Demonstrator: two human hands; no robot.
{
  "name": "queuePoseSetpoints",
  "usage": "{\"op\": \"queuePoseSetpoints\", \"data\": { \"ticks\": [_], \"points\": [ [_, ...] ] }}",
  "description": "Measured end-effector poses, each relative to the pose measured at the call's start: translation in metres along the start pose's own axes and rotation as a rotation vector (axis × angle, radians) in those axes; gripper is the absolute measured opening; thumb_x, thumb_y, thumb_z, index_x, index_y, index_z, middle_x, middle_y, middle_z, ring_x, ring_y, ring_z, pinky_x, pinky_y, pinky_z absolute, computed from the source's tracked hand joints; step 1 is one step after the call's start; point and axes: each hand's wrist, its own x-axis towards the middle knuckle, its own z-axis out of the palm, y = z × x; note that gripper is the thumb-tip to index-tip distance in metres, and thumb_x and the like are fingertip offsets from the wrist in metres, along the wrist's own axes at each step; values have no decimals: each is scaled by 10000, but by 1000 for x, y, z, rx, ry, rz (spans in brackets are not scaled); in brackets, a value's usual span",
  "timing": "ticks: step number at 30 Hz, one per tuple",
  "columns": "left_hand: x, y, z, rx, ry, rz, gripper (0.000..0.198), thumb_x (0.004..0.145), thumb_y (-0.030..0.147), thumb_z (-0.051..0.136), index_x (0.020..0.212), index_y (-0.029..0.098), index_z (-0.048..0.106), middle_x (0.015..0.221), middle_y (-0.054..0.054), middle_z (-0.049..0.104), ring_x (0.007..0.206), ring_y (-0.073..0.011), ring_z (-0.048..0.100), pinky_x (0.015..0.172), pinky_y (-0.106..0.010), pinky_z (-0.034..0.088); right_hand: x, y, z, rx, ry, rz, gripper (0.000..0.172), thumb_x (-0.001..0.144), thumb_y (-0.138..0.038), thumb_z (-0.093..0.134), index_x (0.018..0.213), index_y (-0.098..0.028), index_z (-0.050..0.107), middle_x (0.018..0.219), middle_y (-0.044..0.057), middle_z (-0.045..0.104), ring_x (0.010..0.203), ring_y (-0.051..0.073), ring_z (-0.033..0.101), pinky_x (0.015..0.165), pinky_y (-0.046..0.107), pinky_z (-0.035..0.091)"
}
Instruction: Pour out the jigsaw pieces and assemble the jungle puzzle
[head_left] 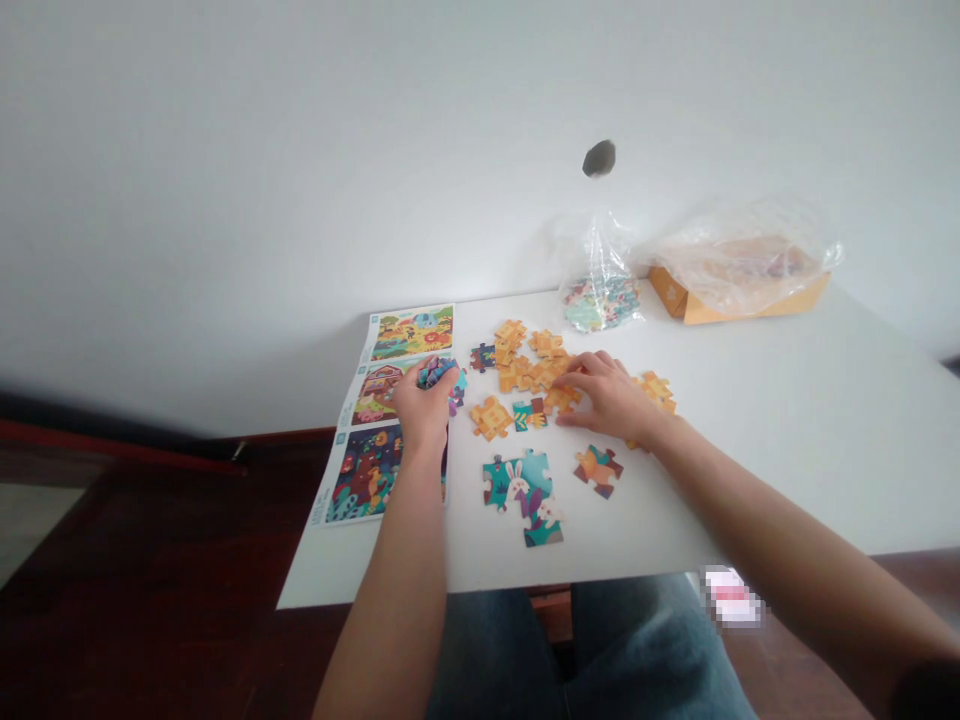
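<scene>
The left hand [421, 405] curls closed around a small stack of puzzle pieces [442, 375], held over the right edge of the picture sheet [375, 470] on the white worktop [787, 430]. The right hand [611, 398] lies flat, fingers loosely together, fingertips touching the pile of orange pieces [525, 365] just to its left. The joined rabbit pieces [525, 490] lie nearer the body, between both forearms.

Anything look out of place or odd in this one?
One thing: a dark blotch on the wall above the plastic bag; mark or hole, cannot tell. The puzzle pieces by the right hand lie scattered, many face-down.
</scene>
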Motion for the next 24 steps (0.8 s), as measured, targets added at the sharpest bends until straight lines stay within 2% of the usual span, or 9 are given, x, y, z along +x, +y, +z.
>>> {"op": "queuePoseSetpoints", "data": {
  "ticks": [3,7,9,12,14,19,22,23,24],
  "points": [
    [5,-2,-4,326,68,165,526,632,195,847,1131,165,683,982,-53,705,861,-174,662,772,-286,548,-1,6,-3,-62,-46,41,431,786,-510,773,1141,-268,741,1145,122,607,1047,308,538,925,475,443],
    [7,-3,-4,723,-25,303,446,758,282,761,1178,157,678,1119,-109,700,1062,-256,649,992,-409,498,1,3,-8,-88,-83,22,322,828,-450,751,1070,-237,758,1123,105,644,1045,290,560,911,436,418],
    [7,-2,-4,865,-57,373,449,796,322,729,1208,153,671,1155,-132,684,1127,-286,622,1042,-439,467,2,0,-11,-90,-110,-7,235,848,-403,733,1005,-230,761,1098,88,674,1026,274,581,898,418,409],
    [7,-1,-6,936,-111,474,488,804,369,727,1230,140,666,1128,-150,666,1134,-305,604,1040,-450,466,2,-5,-13,-96,-126,-45,167,859,-330,707,980,-224,752,1056,70,702,1001,262,592,876,405,404],
    [8,-1,-7,949,-141,526,479,821,378,712,1236,143,668,1106,-146,654,1115,-302,603,1028,-447,472,2,-6,-14,-102,-120,-56,203,856,-312,700,1034,-225,742,1038,72,706,1013,269,585,876,406,408],
    [7,0,-8,1001,-155,617,380,857,346,679,1178,143,710,1125,-154,619,1122,-307,587,1042,-461,449,0,-3,-10,-107,-77,-29,379,810,-430,757,1132,-235,715,1224,119,638,1138,319,535,944,445,420],
    [-8,10,-3,995,-134,773,350,864,374,692,1145,168,727,1168,-150,608,1166,-317,553,1071,-483,406,1,2,-8,-96,-89,-24,370,827,-436,744,1131,-229,708,1244,113,635,1135,312,551,954,451,430],
    [-16,14,0,969,-196,832,338,864,391,699,1135,191,730,1152,-128,621,1136,-296,563,1046,-459,424,1,4,-8,-93,-91,-27,346,842,-417,731,1130,-228,707,1221,107,650,1120,303,564,946,442,436],
    [-24,18,3,950,-340,884,341,855,405,715,1137,214,728,1110,-102,642,1091,-274,576,1011,-432,446,2,5,-8,-93,-88,-33,319,855,-391,717,1128,-227,708,1196,101,665,1103,294,577,935,430,442]
  ]
}}
